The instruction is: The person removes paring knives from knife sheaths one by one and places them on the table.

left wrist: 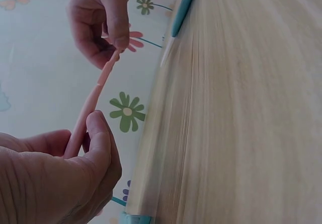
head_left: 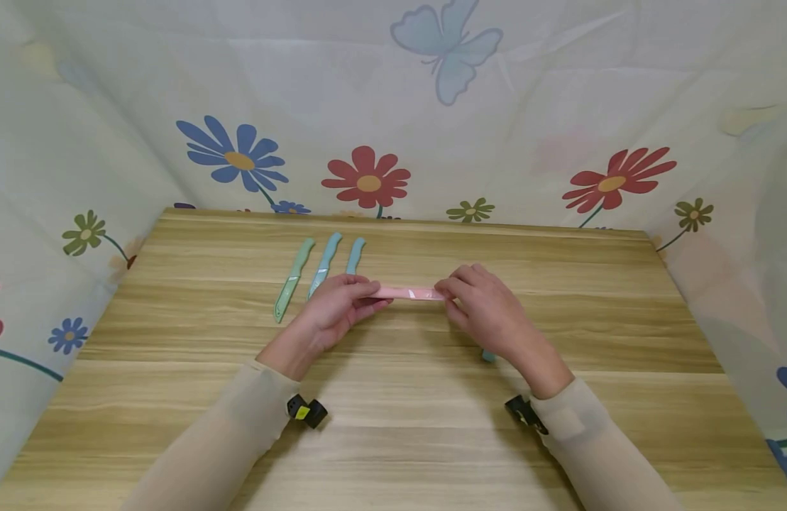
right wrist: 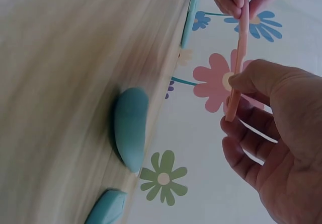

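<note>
One pink knife (head_left: 407, 292), ends between fingers (head_left: 455, 287)

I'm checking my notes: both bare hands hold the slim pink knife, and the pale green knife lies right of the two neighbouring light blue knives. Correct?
Not quite: the pale green knife lies left of the two light blue knives, as the head view shows. The left hand and right hand do hold the slim pink knife.

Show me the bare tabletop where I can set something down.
Tabletop lies bare at the front between the sleeves, along the right side past the right grip, and left of the green knife. It is crowded back left, where that knife and two blue knives lie by the left grip, and under the right grip, where a teal handle shows.
</note>
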Action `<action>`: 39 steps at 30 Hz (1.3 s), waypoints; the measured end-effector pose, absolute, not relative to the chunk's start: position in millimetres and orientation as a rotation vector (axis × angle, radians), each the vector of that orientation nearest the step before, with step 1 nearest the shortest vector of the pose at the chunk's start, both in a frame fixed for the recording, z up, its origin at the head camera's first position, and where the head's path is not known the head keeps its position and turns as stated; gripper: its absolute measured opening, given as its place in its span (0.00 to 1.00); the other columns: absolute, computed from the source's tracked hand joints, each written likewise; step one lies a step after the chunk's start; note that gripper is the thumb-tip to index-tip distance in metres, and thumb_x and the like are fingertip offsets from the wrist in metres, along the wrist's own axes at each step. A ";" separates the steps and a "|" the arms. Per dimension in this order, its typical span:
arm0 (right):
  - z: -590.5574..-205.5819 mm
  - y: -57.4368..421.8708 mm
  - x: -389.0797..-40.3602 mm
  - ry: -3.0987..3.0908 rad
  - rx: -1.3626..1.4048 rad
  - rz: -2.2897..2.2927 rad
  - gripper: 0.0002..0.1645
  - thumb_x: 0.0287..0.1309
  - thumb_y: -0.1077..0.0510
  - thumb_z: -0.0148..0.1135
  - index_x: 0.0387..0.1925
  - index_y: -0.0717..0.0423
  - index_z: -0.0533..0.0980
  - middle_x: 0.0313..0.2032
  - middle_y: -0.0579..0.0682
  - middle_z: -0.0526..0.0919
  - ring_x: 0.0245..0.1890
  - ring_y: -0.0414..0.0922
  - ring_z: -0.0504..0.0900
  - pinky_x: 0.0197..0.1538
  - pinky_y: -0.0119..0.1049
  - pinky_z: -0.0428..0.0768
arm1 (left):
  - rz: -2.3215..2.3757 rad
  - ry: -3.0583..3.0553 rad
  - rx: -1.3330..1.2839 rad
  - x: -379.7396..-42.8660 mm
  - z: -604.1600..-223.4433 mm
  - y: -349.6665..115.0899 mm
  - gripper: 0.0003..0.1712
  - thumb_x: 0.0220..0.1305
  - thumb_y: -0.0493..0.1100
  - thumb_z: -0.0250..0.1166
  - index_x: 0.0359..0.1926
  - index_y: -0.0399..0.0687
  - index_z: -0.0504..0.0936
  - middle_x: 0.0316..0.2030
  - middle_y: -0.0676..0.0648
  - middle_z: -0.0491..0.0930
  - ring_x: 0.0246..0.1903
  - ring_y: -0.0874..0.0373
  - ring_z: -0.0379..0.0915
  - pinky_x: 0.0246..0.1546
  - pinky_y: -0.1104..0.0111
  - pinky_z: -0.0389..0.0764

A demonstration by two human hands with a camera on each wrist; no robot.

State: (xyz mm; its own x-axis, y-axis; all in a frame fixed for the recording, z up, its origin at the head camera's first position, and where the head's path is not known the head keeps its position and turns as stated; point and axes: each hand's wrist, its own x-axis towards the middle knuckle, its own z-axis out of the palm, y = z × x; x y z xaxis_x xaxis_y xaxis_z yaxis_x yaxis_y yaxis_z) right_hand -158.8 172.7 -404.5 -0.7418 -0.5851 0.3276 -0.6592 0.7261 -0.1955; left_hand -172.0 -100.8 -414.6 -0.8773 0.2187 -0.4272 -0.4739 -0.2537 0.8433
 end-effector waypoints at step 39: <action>-400.2 176.4 -160.3 -2.665 1.037 0.487 0.12 0.65 0.63 0.73 0.50 0.58 0.85 0.45 0.51 0.85 0.44 0.49 0.79 0.50 0.45 0.82 | 0.200 3.272 0.896 -153.2 -400.5 -74.6 0.24 0.69 0.50 0.74 0.61 0.47 0.83 0.56 0.44 0.78 0.59 0.45 0.70 0.60 0.50 0.75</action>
State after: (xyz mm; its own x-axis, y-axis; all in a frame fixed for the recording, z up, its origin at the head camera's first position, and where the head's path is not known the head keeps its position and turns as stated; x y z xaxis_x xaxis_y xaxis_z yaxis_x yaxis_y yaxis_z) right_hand -160.3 176.4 -400.2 -0.7192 -0.6074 0.3373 -0.6874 0.6925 -0.2189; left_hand -153.2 -74.6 -400.5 -0.8305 0.4844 0.2750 0.5144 0.8564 0.0448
